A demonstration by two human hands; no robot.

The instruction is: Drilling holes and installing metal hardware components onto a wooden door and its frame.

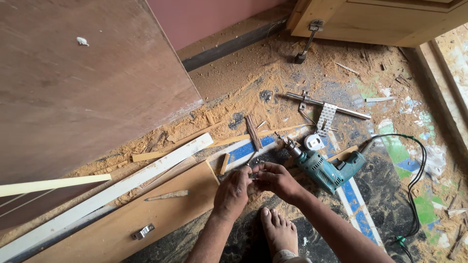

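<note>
Now, left hand (233,191): pinches a small metal bit (252,171).
Right hand (275,179): pinches it too.
Handling: light, stiff, slippery; grip its shank.

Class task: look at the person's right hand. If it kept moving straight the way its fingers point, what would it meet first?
The right hand points left, fingertips already at the left hand, with a small item pinched between them. It would likely meet the left hand first; what the item is cannot be told.
</note>
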